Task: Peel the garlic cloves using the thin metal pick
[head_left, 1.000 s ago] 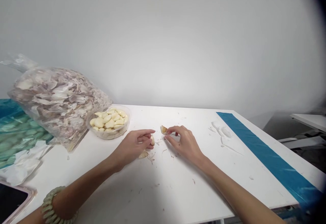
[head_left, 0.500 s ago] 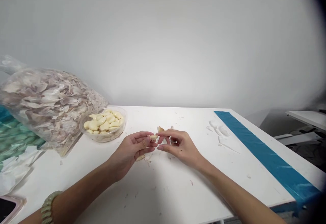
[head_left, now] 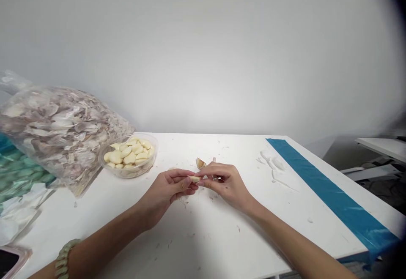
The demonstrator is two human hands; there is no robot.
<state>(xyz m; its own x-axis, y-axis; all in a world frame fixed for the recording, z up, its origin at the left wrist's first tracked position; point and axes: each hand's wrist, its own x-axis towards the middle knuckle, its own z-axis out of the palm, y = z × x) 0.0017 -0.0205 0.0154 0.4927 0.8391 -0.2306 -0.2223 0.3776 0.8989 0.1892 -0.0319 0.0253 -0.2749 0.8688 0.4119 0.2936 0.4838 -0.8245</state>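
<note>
A pale garlic clove [head_left: 194, 179] is pinched between the thumb and fingers of my left hand [head_left: 171, 188]. The thumb and forefinger of my right hand [head_left: 223, 179] close on the clove's right end. Just beyond my fingertips lies a piece of tan garlic skin [head_left: 200, 163] on the white table [head_left: 203, 236]. Small scraps of skin are scattered under and around both hands. Left of them stands a clear plastic bowl [head_left: 130, 172] filled with peeled cloves [head_left: 130, 154].
A big clear bag of garlic skins [head_left: 68, 129] leans at the left, beside a green bag [head_left: 25, 171] and crumpled white tissue [head_left: 23, 211]. A dark-screened, pink-edged object [head_left: 12, 262] sits at the lower left. Blue tape [head_left: 320, 186] runs along the right side, near white skins [head_left: 272, 160].
My right hand's fingertips have met the clove in my left hand, where they were slightly apart before. The clove has shifted a little right and down.
</note>
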